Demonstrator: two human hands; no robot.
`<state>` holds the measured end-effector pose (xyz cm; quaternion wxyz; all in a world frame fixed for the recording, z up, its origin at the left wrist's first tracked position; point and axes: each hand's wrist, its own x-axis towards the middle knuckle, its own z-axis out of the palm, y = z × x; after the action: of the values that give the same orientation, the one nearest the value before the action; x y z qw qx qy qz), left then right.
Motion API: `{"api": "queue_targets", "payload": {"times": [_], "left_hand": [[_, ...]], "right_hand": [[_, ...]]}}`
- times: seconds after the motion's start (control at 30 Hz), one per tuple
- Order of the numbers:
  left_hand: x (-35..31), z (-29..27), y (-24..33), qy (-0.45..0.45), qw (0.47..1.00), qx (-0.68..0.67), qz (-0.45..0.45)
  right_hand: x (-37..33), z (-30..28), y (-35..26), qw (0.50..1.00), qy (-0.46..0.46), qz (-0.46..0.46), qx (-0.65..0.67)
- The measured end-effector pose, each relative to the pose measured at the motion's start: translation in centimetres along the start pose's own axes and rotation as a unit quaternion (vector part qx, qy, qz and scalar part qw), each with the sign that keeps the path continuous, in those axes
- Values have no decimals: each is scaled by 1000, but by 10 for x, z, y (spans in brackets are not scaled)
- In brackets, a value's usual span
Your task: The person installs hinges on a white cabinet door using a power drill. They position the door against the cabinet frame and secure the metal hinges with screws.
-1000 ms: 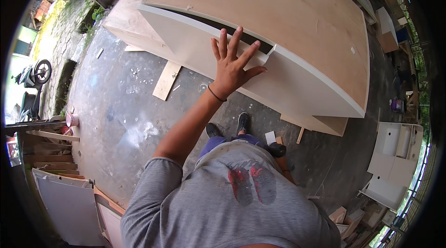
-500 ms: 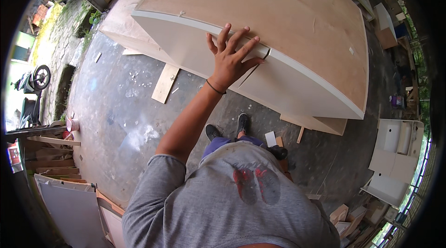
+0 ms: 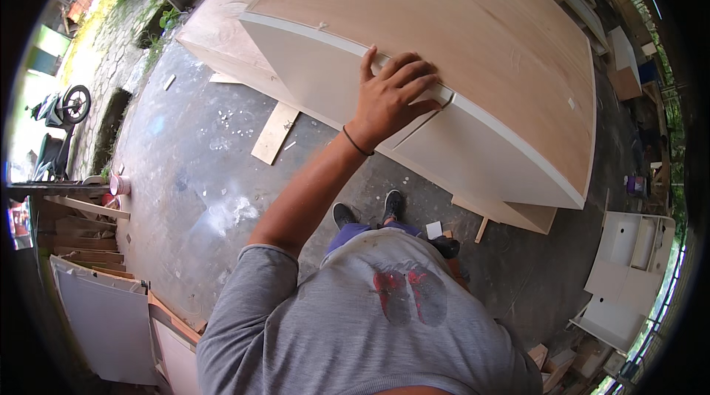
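A big plywood cabinet [image 3: 481, 32] lies ahead of me, with a bare wood top face and a pale front. White edging [image 3: 510, 129] runs along its near upper edge, broken by a dark gap. My left hand [image 3: 396, 99] is hooked over that edge just left of the gap. Its fingers bend onto the top, tips slightly blurred, and the thumb lies beside the gap. Next to my right hip a black object [image 3: 446, 247] shows partly, with something brown under it. Whether that brown part is my right hand is unclear; my shirt hides most of it.
A pale wooden box [image 3: 222, 32] adjoins the cabinet at the left. A loose board [image 3: 275, 132] and small scraps lie on the grey floor. White furniture pieces [image 3: 629, 269] stand at the right, and leaning panels [image 3: 103, 321] at the lower left. A motorbike [image 3: 63, 110] is outside.
My left hand's spread fingers have curled over the cabinet edge. The cabinet and hand appear shifted slightly right and down in the picture, along with the surroundings.
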<state>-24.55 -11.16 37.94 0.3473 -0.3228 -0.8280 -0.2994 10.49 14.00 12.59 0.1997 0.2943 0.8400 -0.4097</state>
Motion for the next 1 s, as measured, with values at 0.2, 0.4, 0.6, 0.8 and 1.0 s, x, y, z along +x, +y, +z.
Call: {"api": "queue_targets", "payload": {"times": [0.2, 0.4, 0.6, 0.8, 1.0], "left_hand": [[5, 1, 1, -8, 1000, -20, 10], [4, 0, 0, -19, 999, -39, 12], [2, 0, -4, -38, 998, -31, 24], [1, -7, -11, -68, 997, -24, 25], [-2, -19, -34, -62, 998, -6, 28]], "right_hand": [[5, 4, -1, 1000, -12, -4, -11], [8, 9, -3, 1000, -11, -11, -18], [2, 17, -5, 1000, 1, -11, -14], [-11, 21, -3, 1000, 24, -2, -3], [-17, 27, 3, 999, 33, 8, 4]]}}
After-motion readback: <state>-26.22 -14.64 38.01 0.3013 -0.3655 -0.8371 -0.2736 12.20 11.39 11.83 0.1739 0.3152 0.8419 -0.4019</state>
